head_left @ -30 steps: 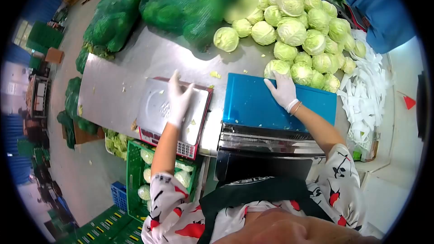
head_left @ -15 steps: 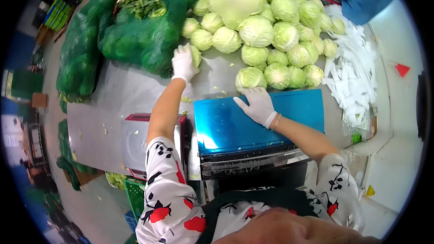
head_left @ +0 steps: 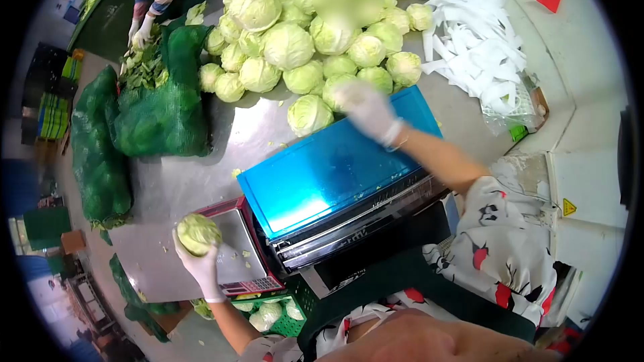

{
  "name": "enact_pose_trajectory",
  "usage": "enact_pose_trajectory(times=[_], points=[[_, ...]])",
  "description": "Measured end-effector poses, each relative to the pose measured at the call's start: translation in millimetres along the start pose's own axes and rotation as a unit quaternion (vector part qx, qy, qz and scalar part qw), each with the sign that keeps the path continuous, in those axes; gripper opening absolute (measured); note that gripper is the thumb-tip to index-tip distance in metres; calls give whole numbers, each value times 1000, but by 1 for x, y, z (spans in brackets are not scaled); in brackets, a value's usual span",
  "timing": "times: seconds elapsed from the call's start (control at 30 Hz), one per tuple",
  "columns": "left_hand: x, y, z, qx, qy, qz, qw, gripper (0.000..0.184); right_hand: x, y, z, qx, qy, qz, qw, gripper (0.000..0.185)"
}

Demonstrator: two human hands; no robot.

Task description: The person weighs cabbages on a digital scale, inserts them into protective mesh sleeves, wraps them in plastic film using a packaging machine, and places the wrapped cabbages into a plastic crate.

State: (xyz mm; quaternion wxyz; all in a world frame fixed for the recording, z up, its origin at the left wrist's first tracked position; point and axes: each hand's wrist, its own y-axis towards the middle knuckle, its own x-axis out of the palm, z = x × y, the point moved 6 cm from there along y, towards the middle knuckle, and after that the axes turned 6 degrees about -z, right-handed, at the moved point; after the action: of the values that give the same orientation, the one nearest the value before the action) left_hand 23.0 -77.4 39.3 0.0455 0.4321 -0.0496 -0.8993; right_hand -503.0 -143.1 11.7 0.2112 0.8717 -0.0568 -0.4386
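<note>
My left hand, in a white glove, is wrapped round a pale green cabbage in the lower left of the head view. It is beside a red-edged scale with a metal plate. My right hand, also gloved, is blurred at the far edge of a machine with a shiny blue top. Its fingers are over the near cabbages of the heap; whether they grip one is unclear. A single cabbage sits at the front of the heap, just left of this hand.
More cabbages are piled on the metal table. Full green net sacks lie to the left. White strips form a heap at right. Below the scale, a green crate holds wrapped cabbages. Another person's gloved hands touch leaves at upper left.
My left hand has brought a cabbage from beside the heap down towards the scale. My right hand has moved from the blue top's edge onto the near cabbages. The view has turned.
</note>
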Motion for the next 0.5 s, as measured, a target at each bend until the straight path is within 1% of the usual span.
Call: enact_pose_trajectory(times=[0.03,0.07,0.1,0.13,0.17,0.23,0.27,0.3,0.37,0.4,0.43,0.47,0.5], points=[[-4,-17,-7,-5,79,6,997,103,-41,1,13,-30,-224,14,974,20],[1,-29,-14,-16,103,-8,995,106,-68,-9,71,164,-5,106,981,25],[4,-42,-11,-29,127,-20,991,108,-94,-18,113,241,-6,115,964,29],[8,-51,-9,-69,209,-17,975,110,-118,-23,146,278,-64,127,950,32],[9,-50,-7,-69,219,-18,973,110,-125,-36,197,305,-235,73,920,36],[13,-51,-1,-71,238,-19,968,111,-121,-51,244,330,-334,-93,878,34],[15,-48,8,-67,251,-23,965,111,-112,-62,262,244,-379,-89,888,31],[16,-43,21,-52,231,-12,972,110,-97,-77,280,155,-419,-82,891,29],[20,-44,21,-30,248,32,968,107,-78,-87,298,3,-454,-16,891,25],[21,-40,30,-40,288,-2,957,105,-69,-97,343,79,-443,-117,885,17],[21,-38,39,-55,326,-38,943,103,-51,-104,372,146,-428,-220,864,12],[22,-41,43,-63,351,-22,934,99,-63,-93,342,134,-375,-190,897,13],[23,-46,47,-69,377,-8,924,96,-58,-93,365,45,-343,-201,916,11]])
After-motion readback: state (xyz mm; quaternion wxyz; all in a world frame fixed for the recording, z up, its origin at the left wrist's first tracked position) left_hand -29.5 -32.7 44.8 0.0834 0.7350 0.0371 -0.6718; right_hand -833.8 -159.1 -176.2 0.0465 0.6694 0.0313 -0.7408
